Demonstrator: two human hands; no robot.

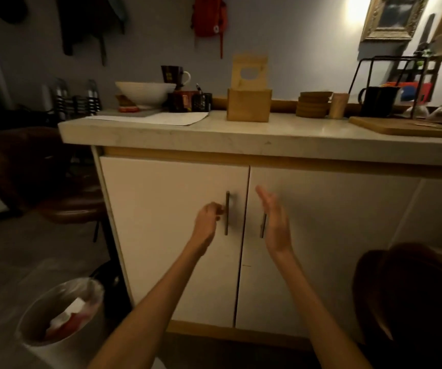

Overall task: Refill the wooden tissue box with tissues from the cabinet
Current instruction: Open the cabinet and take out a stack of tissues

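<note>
The wooden tissue box (249, 104) stands on the marble countertop (214, 137), its lid with an oval slot (249, 71) propped upright behind it. No tissues show. Below is a white two-door cabinet, both doors shut. My left hand (208, 222) is curled beside the left door's bar handle (227, 213), fingertips touching or nearly touching it. My right hand (274, 221) is flat and edge-on, fingers apart, in front of the right door's handle (263, 226), holding nothing.
On the counter sit a white bowl (145, 91), a mug (175, 73), papers (158, 119), stacked wooden coasters (314, 104), a black mug (378, 101), a cutting board (403, 126) and a wire rack (406, 75). A lined waste bin (60, 312) stands on the floor at the left. Dark hair (411, 296) fills the lower right.
</note>
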